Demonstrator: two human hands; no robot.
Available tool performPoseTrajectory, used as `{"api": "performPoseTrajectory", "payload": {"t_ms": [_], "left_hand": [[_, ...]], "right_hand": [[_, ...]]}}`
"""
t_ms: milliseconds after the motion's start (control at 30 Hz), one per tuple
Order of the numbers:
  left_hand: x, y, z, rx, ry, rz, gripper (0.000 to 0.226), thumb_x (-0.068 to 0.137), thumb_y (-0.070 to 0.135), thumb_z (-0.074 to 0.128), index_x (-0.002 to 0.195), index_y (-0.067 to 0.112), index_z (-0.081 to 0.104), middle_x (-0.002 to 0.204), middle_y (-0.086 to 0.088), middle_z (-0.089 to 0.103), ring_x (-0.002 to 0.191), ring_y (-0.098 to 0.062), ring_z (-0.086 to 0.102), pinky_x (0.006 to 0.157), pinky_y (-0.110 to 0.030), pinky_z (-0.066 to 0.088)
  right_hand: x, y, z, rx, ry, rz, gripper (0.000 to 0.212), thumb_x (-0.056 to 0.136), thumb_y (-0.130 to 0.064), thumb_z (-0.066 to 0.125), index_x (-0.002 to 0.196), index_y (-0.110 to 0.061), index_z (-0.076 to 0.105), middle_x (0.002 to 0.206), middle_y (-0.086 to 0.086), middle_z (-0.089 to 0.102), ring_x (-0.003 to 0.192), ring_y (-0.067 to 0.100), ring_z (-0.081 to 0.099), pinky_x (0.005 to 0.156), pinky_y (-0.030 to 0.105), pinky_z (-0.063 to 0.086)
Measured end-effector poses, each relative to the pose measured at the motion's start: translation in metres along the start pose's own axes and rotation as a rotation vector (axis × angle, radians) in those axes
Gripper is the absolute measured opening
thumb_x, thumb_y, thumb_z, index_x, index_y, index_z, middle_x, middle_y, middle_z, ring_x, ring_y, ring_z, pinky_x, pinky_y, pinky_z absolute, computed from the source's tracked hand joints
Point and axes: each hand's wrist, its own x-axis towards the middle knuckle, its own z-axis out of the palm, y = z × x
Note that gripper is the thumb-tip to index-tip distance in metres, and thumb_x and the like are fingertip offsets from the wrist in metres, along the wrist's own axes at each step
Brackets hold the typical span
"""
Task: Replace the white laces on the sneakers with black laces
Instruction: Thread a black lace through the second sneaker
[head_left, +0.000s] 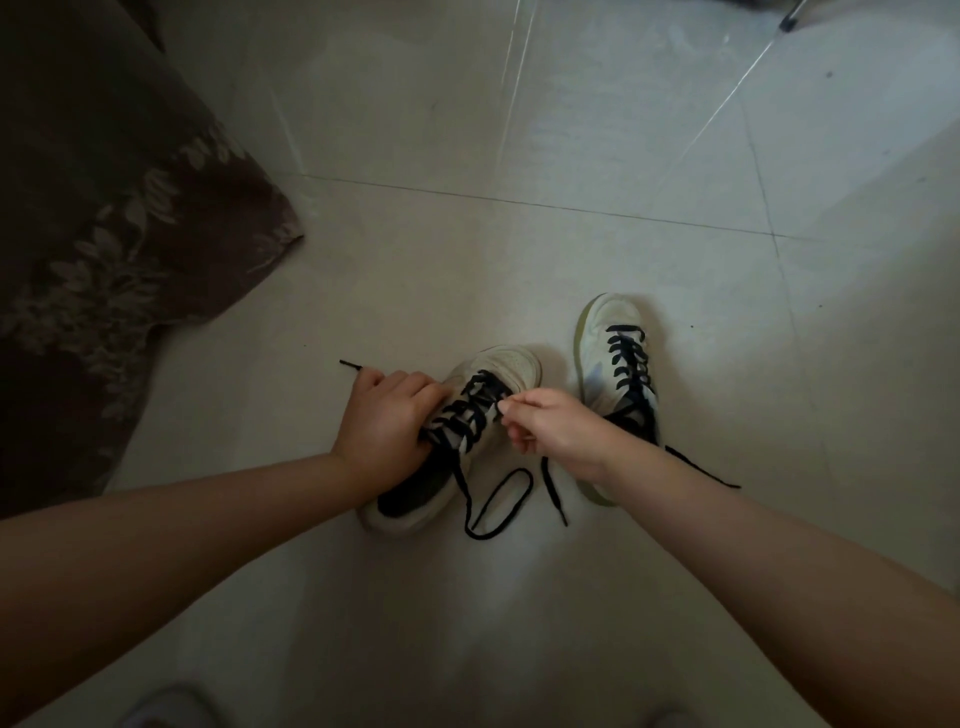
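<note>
Here, two sneakers on the floor (519, 130): near sneaker (511, 364) at 6 o'clock, left hand (384, 421) gripping it, right hand (550, 423) fingers pinching its black lace (493, 512); second sneaker (615, 358) at 3 o'clock, black-laced. No writing legible.

Two white sneakers (457, 431) (618, 379) on the tiled floor, each threaded with one black lace (498, 499) (631, 369). Two bare hands (384, 421) (550, 426). One patterned brown cloth (114, 223).

White low-top sneaker with black laces (498, 400) at frame centre on the pale tiled floor (519, 249); second matching sneaker (615, 369) just right; brown leaf-patterned fabric (104, 234) upper left.
</note>
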Motion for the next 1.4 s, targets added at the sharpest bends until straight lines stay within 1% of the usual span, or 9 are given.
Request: {"api": "performPoseTrajectory", "payload": {"t_ms": [200,400,567,700,833,1067,1233,1333,1400], "left_hand": [[-0.015,0.015,-0.041,-0.285,0.125,-0.282,0.025,0.08,0.037,0.068,0.079,0.013,0.062,0.074,-0.002,0.054,0.064,-0.02,0.052,0.058,-0.026,0.038],[-0.015,0.063,-0.053,-1.381,-0.453,-1.115,0.029,0.097,0.036,0.047,0.087,0.009,0.053,0.082,-0.009,0.062,0.066,-0.014,0.058,0.055,-0.021,0.042],[0.003,0.076,-0.048,-1.454,-0.27,-1.186,0.021,0.097,0.032,0.049,0.104,0.013,0.056,0.074,-0.004,0.053,0.06,-0.013,0.046,0.043,-0.021,0.04],[0.011,0.074,-0.049,-1.503,-0.216,-1.307,0.039,0.099,0.026,0.047,0.131,0.005,0.05,0.127,-0.014,0.058,0.115,-0.024,0.056,0.075,-0.031,0.051],[0.014,0.061,-0.041,-1.594,-0.122,-1.362,0.036,0.096,0.024,0.052,0.128,0.009,0.053,0.098,-0.005,0.061,0.067,-0.011,0.051,0.054,-0.021,0.039],[0.014,0.052,-0.04,-1.653,-0.064,-1.371,0.03,0.095,0.019,0.055,0.123,0.008,0.056,0.083,-0.002,0.059,0.068,-0.011,0.053,0.054,-0.019,0.047],[-0.008,0.073,-0.044,-1.66,-0.195,-1.256,0.028,0.102,0.016,0.038,0.117,-0.002,0.054,0.1,-0.015,0.062,0.088,-0.025,0.061,0.075,-0.031,0.049],[-0.026,0.065,-0.044,-1.011,-0.131,-0.766,0.014,0.093,0.02,0.052,0.084,0.011,0.059,0.069,0.0,0.066,0.064,-0.015,0.066,0.053,-0.021,0.048],[-0.027,0.048,-0.041,-0.494,-0.05,-0.379,0.027,0.076,0.03,0.064,0.1,0.018,0.06,0.092,0.0,0.061,0.089,-0.017,0.06,0.073,-0.025,0.047]], "right_hand": [[0.002,0.0,-0.002,-0.276,0.189,-0.09,0.013,0.097,-0.027,0.052,0.1,-0.016,0.059,0.084,-0.002,0.065,0.075,0.006,0.058,0.07,0.018,0.045],[0.01,0.001,0.012,-0.303,0.391,-0.207,0.016,0.081,-0.027,0.074,0.081,-0.015,0.062,0.073,-0.005,0.059,0.074,0.013,0.058,0.066,0.024,0.045],[0.017,-0.003,0.016,-0.364,0.427,-0.096,0.031,0.082,-0.031,0.072,0.058,-0.018,0.056,0.065,0.003,0.061,0.072,0.023,0.064,0.071,0.035,0.052],[0.018,-0.005,0.011,-0.282,0.38,0.006,0.028,0.082,-0.03,0.072,0.084,-0.002,0.072,0.078,0.011,0.069,0.077,0.027,0.066,0.075,0.037,0.055],[0.009,-0.005,0.013,-0.226,0.329,-0.136,0.014,0.087,-0.018,0.065,0.097,-0.01,0.069,0.088,0.0,0.064,0.081,0.011,0.056,0.07,0.019,0.047],[0.007,-0.005,0.009,0.094,0.182,-0.147,0.008,0.089,-0.013,0.059,0.083,-0.018,0.059,0.07,-0.004,0.051,0.07,0.01,0.047,0.075,0.026,0.041],[0.009,0.007,0.01,-0.206,0.276,-0.128,0.023,0.088,-0.032,0.064,0.102,-0.016,0.056,0.087,-0.005,0.056,0.084,0.012,0.053,0.079,0.022,0.044],[-0.002,0.018,0.018,-0.264,0.31,-0.172,0.058,0.077,-0.047,0.073,0.119,-0.015,0.049,0.109,0.0,0.054,0.099,0.012,0.054,0.08,0.018,0.042],[-0.011,0.027,0.022,-0.305,0.247,-0.208,0.088,0.067,-0.053,0.077,0.138,-0.018,0.037,0.128,0.002,0.044,0.117,0.014,0.047,0.099,0.025,0.041]]}}
